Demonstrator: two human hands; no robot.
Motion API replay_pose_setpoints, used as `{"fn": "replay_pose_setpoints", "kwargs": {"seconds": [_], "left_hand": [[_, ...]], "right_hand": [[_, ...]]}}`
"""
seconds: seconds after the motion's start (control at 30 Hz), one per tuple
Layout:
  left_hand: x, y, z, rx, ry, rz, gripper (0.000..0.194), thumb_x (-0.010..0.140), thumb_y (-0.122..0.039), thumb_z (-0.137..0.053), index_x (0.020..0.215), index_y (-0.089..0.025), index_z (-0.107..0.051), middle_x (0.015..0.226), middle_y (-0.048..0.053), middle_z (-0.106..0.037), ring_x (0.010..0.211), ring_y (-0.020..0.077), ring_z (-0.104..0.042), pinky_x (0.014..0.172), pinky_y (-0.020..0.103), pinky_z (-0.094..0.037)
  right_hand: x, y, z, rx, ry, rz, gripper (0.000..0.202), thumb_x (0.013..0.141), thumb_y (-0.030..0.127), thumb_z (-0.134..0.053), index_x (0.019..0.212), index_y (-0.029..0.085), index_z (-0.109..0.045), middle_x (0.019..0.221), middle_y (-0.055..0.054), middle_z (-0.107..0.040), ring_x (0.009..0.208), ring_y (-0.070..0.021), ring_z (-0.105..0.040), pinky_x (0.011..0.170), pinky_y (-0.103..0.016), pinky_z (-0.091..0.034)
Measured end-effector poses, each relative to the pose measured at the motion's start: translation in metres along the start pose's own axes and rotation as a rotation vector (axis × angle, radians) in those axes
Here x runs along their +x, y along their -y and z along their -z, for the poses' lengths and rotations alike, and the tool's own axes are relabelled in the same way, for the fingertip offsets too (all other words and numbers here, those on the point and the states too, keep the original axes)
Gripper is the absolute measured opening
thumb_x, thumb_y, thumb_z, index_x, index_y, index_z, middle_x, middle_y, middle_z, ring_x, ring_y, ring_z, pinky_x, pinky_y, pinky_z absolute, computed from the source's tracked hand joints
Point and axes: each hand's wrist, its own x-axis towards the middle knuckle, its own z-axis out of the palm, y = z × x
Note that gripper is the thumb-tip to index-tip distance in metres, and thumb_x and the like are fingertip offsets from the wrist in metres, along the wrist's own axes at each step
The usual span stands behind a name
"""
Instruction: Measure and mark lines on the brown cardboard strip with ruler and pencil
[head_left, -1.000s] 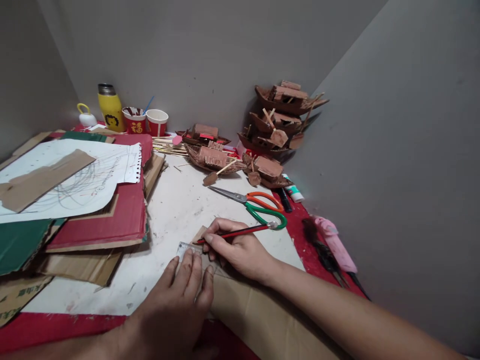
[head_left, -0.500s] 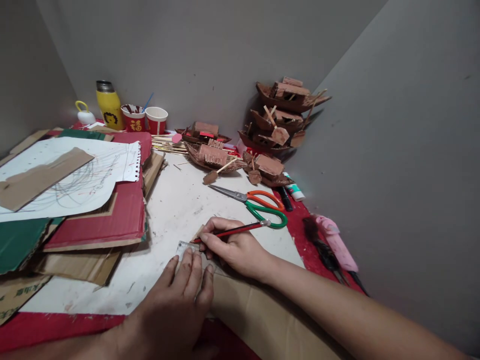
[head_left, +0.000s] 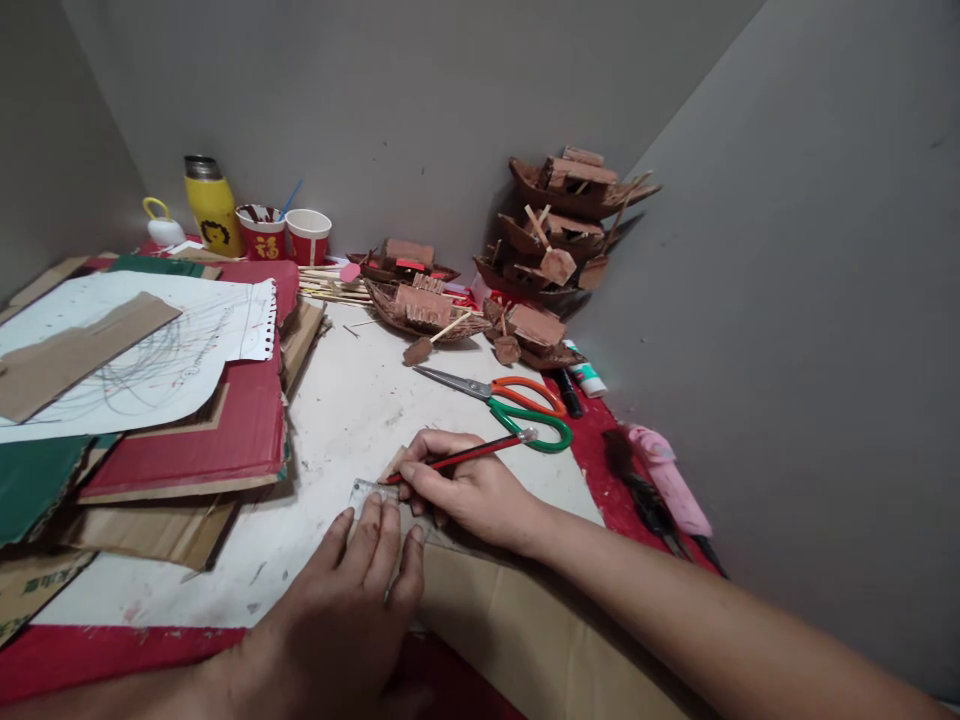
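Observation:
A red-and-black pencil (head_left: 472, 453) is gripped in my right hand (head_left: 480, 495), its tip down by the edge of a greyish ruler (head_left: 361, 488). My left hand (head_left: 352, 590) lies with fingers stretched out over that ruler, pressing it on a brown cardboard sheet (head_left: 510, 620). Most of the ruler is hidden under the fingers. Just beyond my right hand lie scissors (head_left: 491, 392) with one orange and one green handle, blades pointing left.
Stacked cardboard pieces (head_left: 187, 460) and a scribbled paper (head_left: 172, 350) cover the left side. Several brown model boats (head_left: 577, 185) stand at the back. Paper cups (head_left: 308, 238) and a yellow bottle (head_left: 211, 210) are behind the stack. A pink glue gun (head_left: 671, 480) lies at right.
The view has shifted slightly. Both hands keep nearly the same place, the left flat on the ruler and the right holding the pencil at its edge.

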Motion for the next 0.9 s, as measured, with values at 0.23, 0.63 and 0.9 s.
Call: {"fn": "replay_pose_setpoints", "kwargs": {"seconds": [0.23,0.63,0.9], "left_hand": [[-0.001,0.000,-0.004,0.007,-0.020,-0.010,0.085,0.087,-0.064,-0.040,0.145,-0.003,-0.036,0.147,0.035,-0.032,0.136,0.0477,-0.030,0.105,0.062,-0.032],[-0.001,-0.001,0.000,0.013,0.010,-0.011,0.084,0.087,-0.063,-0.041,0.144,-0.001,-0.038,0.146,0.037,-0.028,0.136,0.0491,-0.027,0.104,0.062,-0.035],[-0.001,-0.001,0.002,0.021,0.008,-0.016,0.083,0.088,-0.064,-0.038,0.144,-0.003,-0.038,0.147,0.035,-0.029,0.136,0.0484,-0.028,0.104,0.061,-0.036]], "right_hand": [[0.001,0.005,0.001,-0.012,0.022,-0.074,0.018,0.083,0.033,-0.057,0.078,0.016,-0.060,0.067,0.000,-0.061,0.052,-0.0081,-0.053,0.043,-0.018,-0.041],[-0.007,0.004,0.010,0.007,-0.010,-0.142,0.022,0.080,0.038,-0.059,0.073,0.018,-0.054,0.063,0.002,-0.060,0.049,-0.0077,-0.053,0.043,-0.018,-0.044],[-0.018,0.005,0.022,-0.034,-0.012,-0.184,0.026,0.081,0.042,-0.059,0.075,0.017,-0.054,0.064,0.001,-0.060,0.050,-0.0084,-0.055,0.043,-0.019,-0.045]]}}
